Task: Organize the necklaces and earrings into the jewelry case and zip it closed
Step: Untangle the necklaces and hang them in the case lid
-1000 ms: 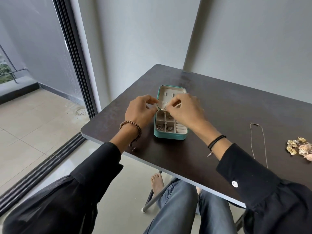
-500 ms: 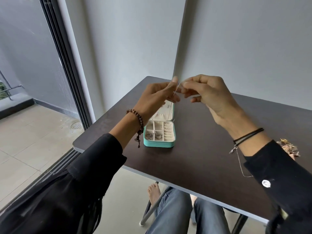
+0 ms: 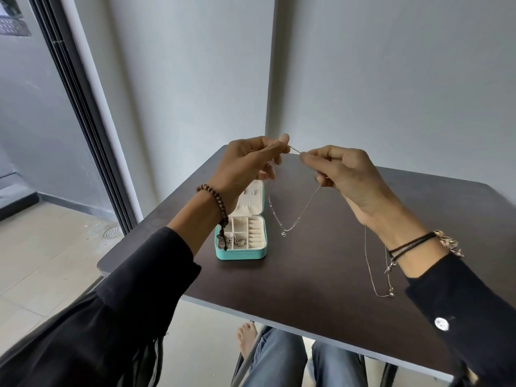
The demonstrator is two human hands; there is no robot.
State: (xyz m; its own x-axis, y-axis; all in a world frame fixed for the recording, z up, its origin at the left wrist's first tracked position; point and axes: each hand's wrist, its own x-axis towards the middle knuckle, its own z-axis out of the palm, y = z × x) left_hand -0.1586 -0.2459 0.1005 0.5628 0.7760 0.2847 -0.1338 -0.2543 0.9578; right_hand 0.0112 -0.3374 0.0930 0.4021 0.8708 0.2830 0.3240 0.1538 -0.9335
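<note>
A thin silver necklace [image 3: 296,219] with a small pendant hangs in a loop in the air above the dark table [image 3: 321,275]. My left hand [image 3: 248,163] pinches one end of it and my right hand [image 3: 343,174] pinches the other, the two ends held close together. Below my left wrist the teal jewelry case [image 3: 240,254] lies open on the table, with cream compartments and a few small silver pieces in its near left cells. A second thin necklace [image 3: 375,280] lies flat on the table under my right wrist.
A cluster of gold-coloured jewelry [image 3: 452,244] shows behind my right wrist, mostly hidden. Grey walls meet in a corner behind the table. A sliding door frame [image 3: 83,115] stands at the left. My legs are under the table's near edge.
Both hands rose from the case, lifting the silver necklace out over the table. The hands have moved slightly apart, and the chain now hangs free in a loop.
</note>
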